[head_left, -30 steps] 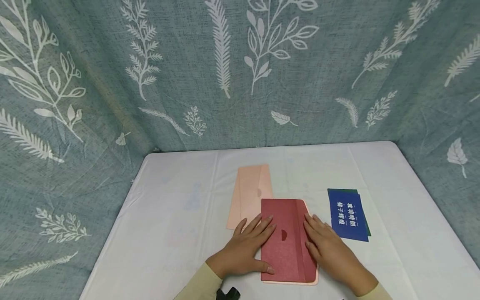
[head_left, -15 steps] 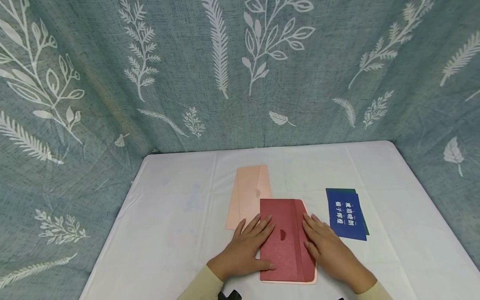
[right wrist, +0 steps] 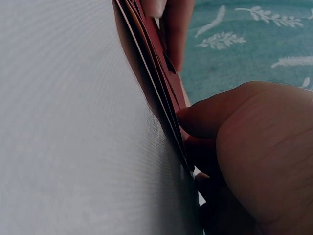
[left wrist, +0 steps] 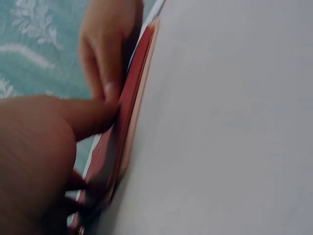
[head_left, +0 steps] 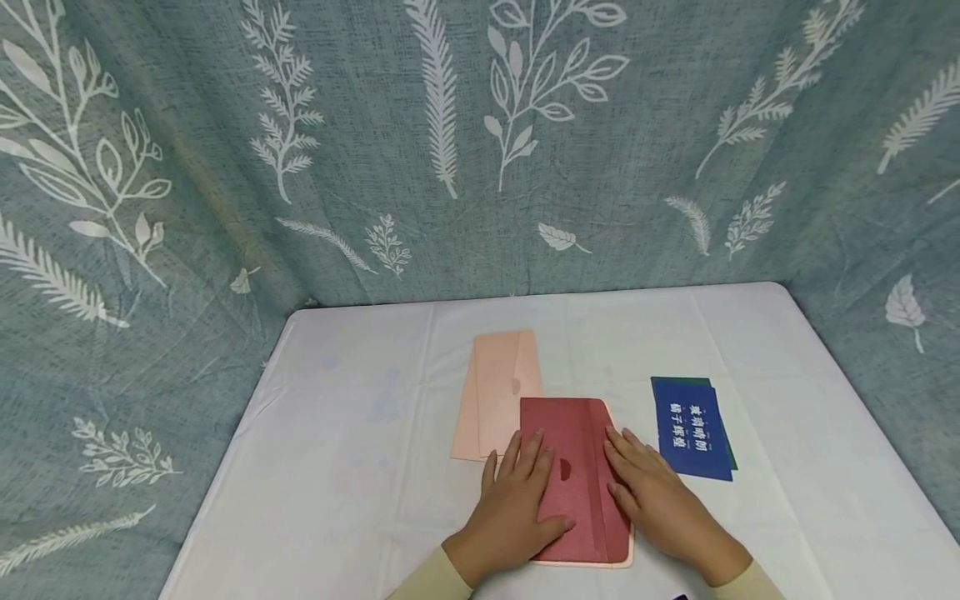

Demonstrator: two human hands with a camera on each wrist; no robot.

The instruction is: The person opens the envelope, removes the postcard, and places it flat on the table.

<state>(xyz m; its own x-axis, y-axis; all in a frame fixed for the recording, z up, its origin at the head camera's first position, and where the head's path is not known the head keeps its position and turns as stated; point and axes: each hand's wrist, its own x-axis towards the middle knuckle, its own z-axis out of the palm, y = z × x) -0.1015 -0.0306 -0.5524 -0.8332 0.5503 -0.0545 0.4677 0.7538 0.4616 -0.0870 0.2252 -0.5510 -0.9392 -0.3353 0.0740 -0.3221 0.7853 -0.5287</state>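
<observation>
A dark red envelope (head_left: 566, 475) with a half-round notch lies flat, long side front to back, over a pink layer whose rim shows along its right and front edges. My left hand (head_left: 510, 508) rests on its left part with the fingers extended and the thumb reaching inward. My right hand (head_left: 663, 496) lies along the right edge, fingertips on the red surface. In the left wrist view the stack shows edge-on as red layers (left wrist: 129, 93) over a pink one (left wrist: 139, 98). Several thin layers (right wrist: 154, 63) stand slightly apart at the edge in the right wrist view.
Behind the red envelope lies a pale pink envelope (head_left: 498, 387), partly covered by it. To the right, a blue card (head_left: 686, 458) with white lettering overlaps a green card (head_left: 693, 382). A white cloth (head_left: 337, 467) covers the table. Green leaf-patterned curtains (head_left: 375, 125) surround it.
My left hand has slid right and toward me over the red envelope, its thumb now farther across it. My right hand and the cards stay in place.
</observation>
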